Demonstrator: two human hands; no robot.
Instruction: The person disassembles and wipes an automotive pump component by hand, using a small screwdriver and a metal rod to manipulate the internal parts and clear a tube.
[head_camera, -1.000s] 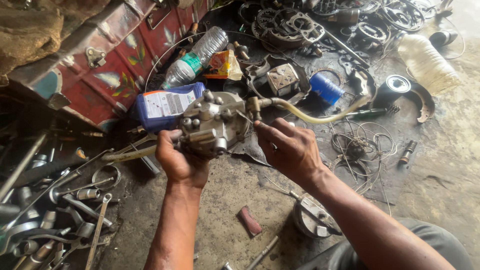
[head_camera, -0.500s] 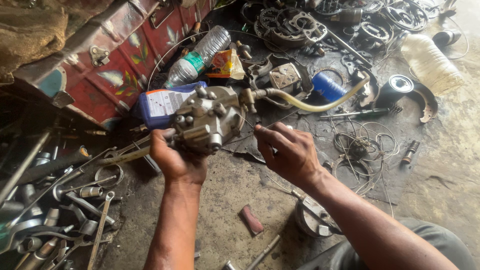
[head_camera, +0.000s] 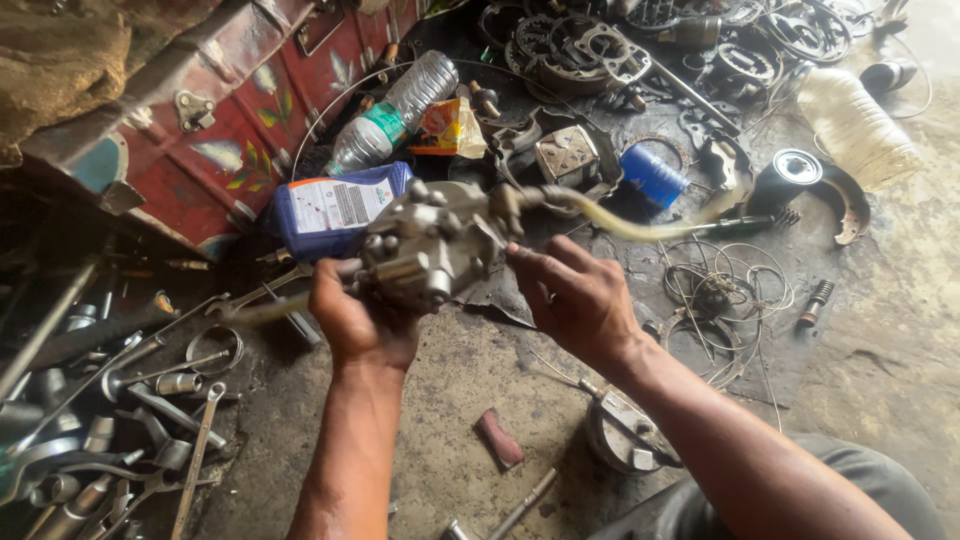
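Slightly lifted since before, the metal pump (head_camera: 425, 250) sat gripped in the left hand (head_camera: 355, 320); right hand (head_camera: 575, 295) hovered open. Blue oil bottle (head_camera: 335, 205) behind, partly hidden.

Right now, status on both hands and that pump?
Left hand grips metal pump body from below. Right hand open beside it. Yellowish hose trails right, over floor clutter.
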